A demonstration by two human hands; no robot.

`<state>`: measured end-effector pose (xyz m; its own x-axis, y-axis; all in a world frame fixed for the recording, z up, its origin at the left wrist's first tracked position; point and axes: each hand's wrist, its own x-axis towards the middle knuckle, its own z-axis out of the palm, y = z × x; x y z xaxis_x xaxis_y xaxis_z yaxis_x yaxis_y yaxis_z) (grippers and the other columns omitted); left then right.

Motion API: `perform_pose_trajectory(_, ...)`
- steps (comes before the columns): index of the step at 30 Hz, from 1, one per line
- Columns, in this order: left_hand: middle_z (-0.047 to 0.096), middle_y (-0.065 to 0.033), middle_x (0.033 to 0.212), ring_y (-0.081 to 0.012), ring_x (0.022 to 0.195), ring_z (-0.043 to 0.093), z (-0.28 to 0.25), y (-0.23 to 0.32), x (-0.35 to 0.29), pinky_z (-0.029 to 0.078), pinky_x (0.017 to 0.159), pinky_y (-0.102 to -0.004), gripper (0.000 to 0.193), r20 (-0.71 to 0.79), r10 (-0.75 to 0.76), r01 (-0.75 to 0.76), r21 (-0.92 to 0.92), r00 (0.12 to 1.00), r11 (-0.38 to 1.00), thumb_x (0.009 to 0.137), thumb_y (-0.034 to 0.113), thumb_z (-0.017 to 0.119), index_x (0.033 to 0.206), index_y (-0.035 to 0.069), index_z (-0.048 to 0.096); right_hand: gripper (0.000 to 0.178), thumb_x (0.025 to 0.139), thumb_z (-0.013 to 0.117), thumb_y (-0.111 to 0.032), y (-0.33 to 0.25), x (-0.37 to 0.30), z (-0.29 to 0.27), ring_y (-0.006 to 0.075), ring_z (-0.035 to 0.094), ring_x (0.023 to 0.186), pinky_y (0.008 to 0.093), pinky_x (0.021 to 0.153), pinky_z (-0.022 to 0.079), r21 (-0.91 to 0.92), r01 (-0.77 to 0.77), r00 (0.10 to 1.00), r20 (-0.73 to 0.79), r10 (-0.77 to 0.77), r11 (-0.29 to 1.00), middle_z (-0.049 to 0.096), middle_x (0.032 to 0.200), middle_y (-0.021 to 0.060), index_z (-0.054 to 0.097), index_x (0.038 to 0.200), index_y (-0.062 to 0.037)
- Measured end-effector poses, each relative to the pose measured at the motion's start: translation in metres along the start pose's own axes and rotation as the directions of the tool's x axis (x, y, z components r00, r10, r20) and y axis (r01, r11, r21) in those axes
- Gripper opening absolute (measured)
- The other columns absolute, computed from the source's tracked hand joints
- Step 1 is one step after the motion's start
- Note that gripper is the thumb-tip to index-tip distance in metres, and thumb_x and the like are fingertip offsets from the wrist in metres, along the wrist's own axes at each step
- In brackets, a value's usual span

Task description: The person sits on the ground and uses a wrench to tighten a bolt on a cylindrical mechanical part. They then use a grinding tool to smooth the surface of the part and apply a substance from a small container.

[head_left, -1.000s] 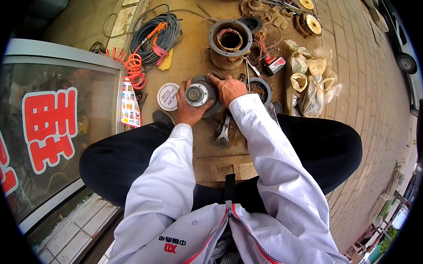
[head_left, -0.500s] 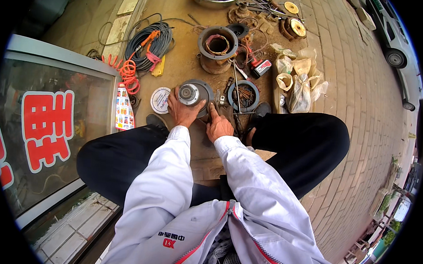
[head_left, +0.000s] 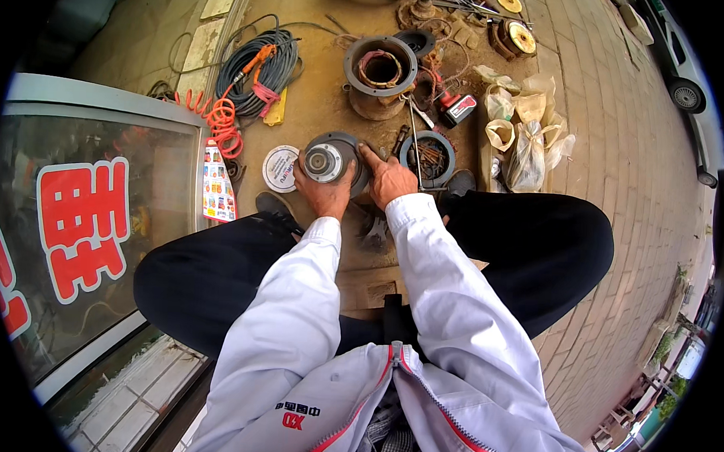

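Observation:
Between my feet is a dark grey round metal flange (head_left: pixel 353 151) with a bright stepped hub (head_left: pixel 323 162) on its upper face. My left hand (head_left: pixel 325 194) grips it from the near left, thumb and fingers spread around the hub side. At its right edge my right hand (head_left: pixel 391 179) has its index finger and thumb side against the rim; the other fingers curl down out of sight. A white round lid with print (head_left: pixel 281 168) lies just left of the flange. To the right stands a grey ring-shaped tray (head_left: pixel 449 162) holding rusty bolts, with a long-handled metal tool (head_left: pixel 416 152) across its left side.
Ahead stands an open motor housing (head_left: pixel 348 66) with copper windings inside. A red-and-black cordless tool (head_left: pixel 459 109) and plastic bags (head_left: pixel 529 156) lie to the right. Coiled black hose (head_left: pixel 284 60) and an orange spiral hose (head_left: pixel 223 127) are at left, beside a glass door (head_left: pixel 164 171).
My right hand has moved forward along the flange's right edge, uncovering dark parts on the ground nearer to me. My left hand keeps its hold. The whole view has shifted slightly.

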<state>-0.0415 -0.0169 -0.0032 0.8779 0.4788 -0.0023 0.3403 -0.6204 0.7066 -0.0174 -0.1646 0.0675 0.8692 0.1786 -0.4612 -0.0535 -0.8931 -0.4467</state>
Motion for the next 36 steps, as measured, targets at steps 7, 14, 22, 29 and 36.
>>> perform_pose_trajectory(7,0.031,-0.0308,0.143,-0.0480,0.137,0.027,0.013,-0.009,-0.008,0.023,0.114,-0.0556,0.120,-0.081,-0.032,0.042,0.119,0.996,0.992,0.066,0.048,0.089,0.150,-0.003,0.020,0.058,0.096,0.055,-0.025,-0.007,0.026,-0.026,0.0384,0.070,0.099,0.0459,0.084,0.057,-0.129,0.130,0.991,0.059,-0.123,0.983,0.067,0.112,0.0245,0.041,0.151,-0.0342)
perform_pose_trajectory(14,0.029,-0.0304,0.145,-0.0467,0.139,0.025,0.016,-0.007,-0.009,0.020,0.116,-0.0553,0.121,-0.098,-0.076,0.087,0.115,0.992,0.990,0.066,0.049,0.088,0.150,-0.005,0.019,0.076,0.085,0.067,-0.024,-0.001,-0.037,0.040,0.0424,0.068,0.094,0.0507,0.083,0.054,0.064,-0.070,0.997,-0.021,0.071,0.996,0.066,0.109,0.0262,0.037,0.154,-0.0235)
perform_pose_trajectory(22,0.029,-0.0249,0.150,-0.0436,0.140,0.027,-0.034,-0.002,0.029,0.025,0.117,-0.0513,0.115,0.205,0.320,-0.354,0.162,0.925,0.921,0.064,0.046,0.089,0.149,0.000,0.027,0.068,0.093,0.050,-0.017,-0.018,-0.063,0.059,0.0391,0.070,0.089,0.0492,0.079,0.057,0.046,-0.066,0.997,-0.022,0.068,0.997,0.066,0.108,0.0248,0.030,0.158,-0.0175)
perform_pose_trajectory(29,0.037,-0.0159,0.149,-0.0382,0.139,0.031,-0.031,-0.019,0.049,0.028,0.117,-0.0467,0.105,0.403,0.315,-0.324,-0.049,0.859,0.945,0.067,0.041,0.089,0.147,0.004,0.033,0.072,0.093,0.052,-0.016,-0.019,-0.062,0.065,0.0401,0.070,0.087,0.0489,0.078,0.057,0.053,-0.110,0.992,-0.048,0.113,0.992,0.065,0.104,0.0255,0.026,0.159,-0.0245)
perform_pose_trajectory(36,0.035,-0.0272,0.143,-0.0452,0.136,0.034,0.002,0.010,-0.007,0.030,0.115,-0.0495,0.111,-0.081,-0.068,0.073,0.052,0.994,0.996,0.067,0.038,0.091,0.147,-0.005,0.028,0.063,0.093,0.056,-0.022,-0.001,0.000,0.001,0.0404,0.070,0.096,0.0492,0.080,0.057,-0.045,-0.011,0.999,-0.042,0.009,0.999,0.065,0.113,0.0280,0.039,0.153,-0.0347)
